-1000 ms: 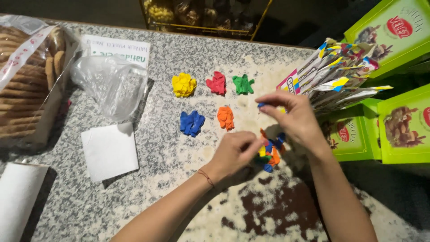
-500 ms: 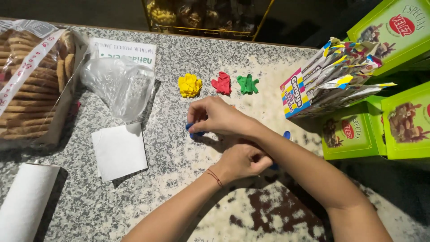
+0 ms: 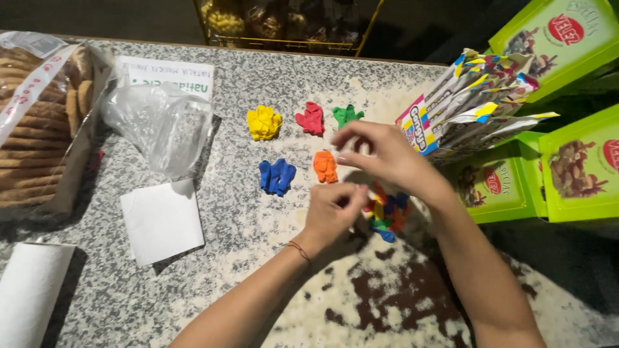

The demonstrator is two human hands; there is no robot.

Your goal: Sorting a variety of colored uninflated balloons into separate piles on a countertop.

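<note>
Small balloons lie sorted by colour on the speckled stone counter: a yellow pile, a red pile, a green pile, a blue pile and an orange pile. A mixed pile of balloons sits partly under my wrists. My left hand is curled beside the mixed pile, its fingertips pinched together and hiding whatever is between them. My right hand hovers just right of the orange pile, its fingers bent and apart, with nothing visible in them.
A clear plastic bag and a white paper square lie at the left, next to a bag of round biscuits and a paper roll. Colourful sachets and green boxes stand at the right.
My right hand has pulled back to the right from the blue pile, which now lies uncovered. My left hand has stayed by the mixed pile.
</note>
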